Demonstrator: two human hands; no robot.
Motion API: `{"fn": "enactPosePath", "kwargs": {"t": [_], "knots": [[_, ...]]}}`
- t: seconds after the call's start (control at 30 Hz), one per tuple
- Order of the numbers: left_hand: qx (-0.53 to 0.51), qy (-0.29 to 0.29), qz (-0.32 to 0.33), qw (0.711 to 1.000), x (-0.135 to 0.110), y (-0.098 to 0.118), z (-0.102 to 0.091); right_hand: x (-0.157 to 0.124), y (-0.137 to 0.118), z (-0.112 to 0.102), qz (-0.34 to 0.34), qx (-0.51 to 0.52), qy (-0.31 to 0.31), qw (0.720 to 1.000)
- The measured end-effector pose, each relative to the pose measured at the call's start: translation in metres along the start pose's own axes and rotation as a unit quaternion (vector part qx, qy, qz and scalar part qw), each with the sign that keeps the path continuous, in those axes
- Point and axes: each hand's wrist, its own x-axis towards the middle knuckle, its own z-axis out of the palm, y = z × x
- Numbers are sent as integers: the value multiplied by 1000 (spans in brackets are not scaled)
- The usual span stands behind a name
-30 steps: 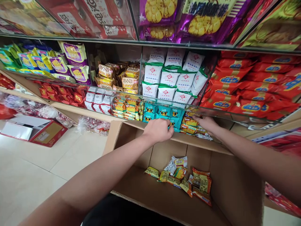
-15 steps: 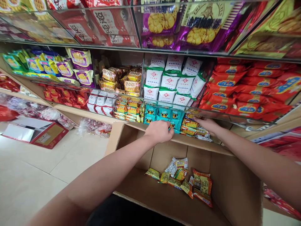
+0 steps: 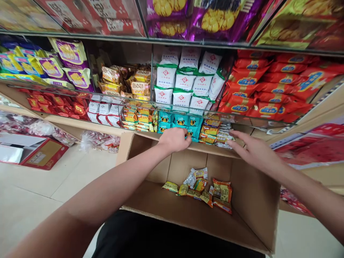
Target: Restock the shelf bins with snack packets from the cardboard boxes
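Observation:
My left hand (image 3: 176,140) is closed over the far rim of a brown cardboard box (image 3: 255,200), just in front of small teal packets (image 3: 181,120). Its fingertips are hidden behind the rim. My right hand (image 3: 251,148) is open, thumb and fingers apart, beside small silver packets (image 3: 224,133) on the bottom shelf. Nothing shows between its fingers. Orange-and-yellow snack packets (image 3: 209,130) lie stacked left of the silver ones. Inside the box, several small wrapped snacks (image 3: 200,184) lie loose on the bottom.
Above are white-and-green packets (image 3: 185,80), red packets (image 3: 242,93) and brown-gold packets (image 3: 139,86), behind clear shelf fronts. A red carton (image 3: 44,154) sits on the tiled floor (image 3: 51,182) at left. Plastic-bagged goods (image 3: 100,141) line the low ledge.
My right hand has drawn back slightly from the packets, and its fingers show more plainly. My left hand stays at the box rim. The whole view has shifted.

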Motion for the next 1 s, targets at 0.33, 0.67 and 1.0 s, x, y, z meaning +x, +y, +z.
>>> {"fn": "enactPosePath", "kwargs": {"t": [0.33, 0.67, 1.0], "knots": [[-16, -8, -19, 1000, -1, 2, 3, -133, 11, 145, 71, -8, -351, 934], [-39, 8, -20, 999, 2, -3, 9, -120, 34, 164, 144, 75, -250, 955], [-251, 163, 244, 922, -80, 32, 49, -147, -25, 114, 298, 670, 9, 680]]}}
